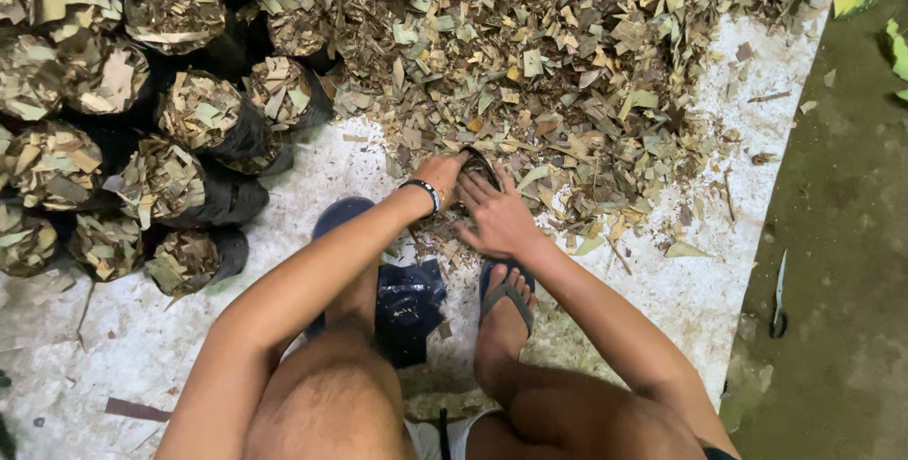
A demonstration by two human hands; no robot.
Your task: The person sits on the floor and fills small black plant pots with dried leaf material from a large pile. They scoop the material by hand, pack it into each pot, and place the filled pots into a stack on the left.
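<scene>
I squat over a white sheet point(312, 162) beside a big heap of chopped dry leaves point(530, 72). My left hand point(441, 174), with a black wristband, grips the rim of a small black plastic bag point(478, 167) at the heap's near edge. My right hand point(494, 216) lies flat with spread fingers against the bag's mouth, pressing leaf bits in. A stack of flat black bags point(409, 309) lies on the sheet between my feet.
Several black bags stuffed with leaf pieces point(199, 115) stand packed together at the left. My right foot wears a blue sandal point(506, 299). A knife point(777, 304) lies on the dark mossy ground point(842, 233) at the right, past the sheet's edge.
</scene>
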